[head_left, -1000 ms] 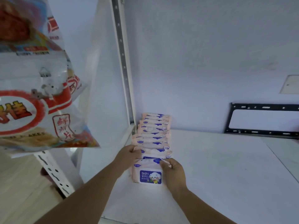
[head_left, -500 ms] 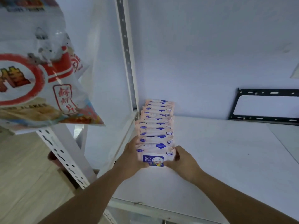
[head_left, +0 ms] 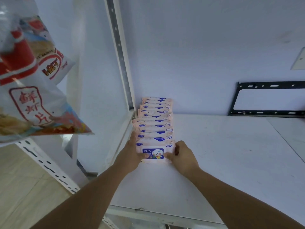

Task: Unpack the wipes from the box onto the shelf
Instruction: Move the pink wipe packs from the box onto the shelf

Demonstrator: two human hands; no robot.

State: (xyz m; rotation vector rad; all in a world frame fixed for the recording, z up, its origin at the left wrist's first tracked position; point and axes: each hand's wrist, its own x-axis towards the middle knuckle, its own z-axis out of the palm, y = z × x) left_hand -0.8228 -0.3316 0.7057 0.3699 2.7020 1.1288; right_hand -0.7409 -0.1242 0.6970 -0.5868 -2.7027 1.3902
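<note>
Both sides pinched: we grip the front wipes pack point(head_left: 154, 153) with our left hand point(head_left: 132, 154) and right hand point(head_left: 183, 157), nearest in the row point(head_left: 156, 119) on the shelf point(head_left: 227, 156).

Pale blue wall point(head_left: 198, 47); black metal bracket point(head_left: 264, 112); wood-look floor point(head_left: 19, 187).

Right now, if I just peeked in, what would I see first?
Your eye would land on the row of pink wipes packs lined up at the left end of the white shelf, with a left hand and a right hand holding the front pack by its sides. Next comes the big red-and-white snack bag at the upper left, then the black frame against the wall at the right.
</note>
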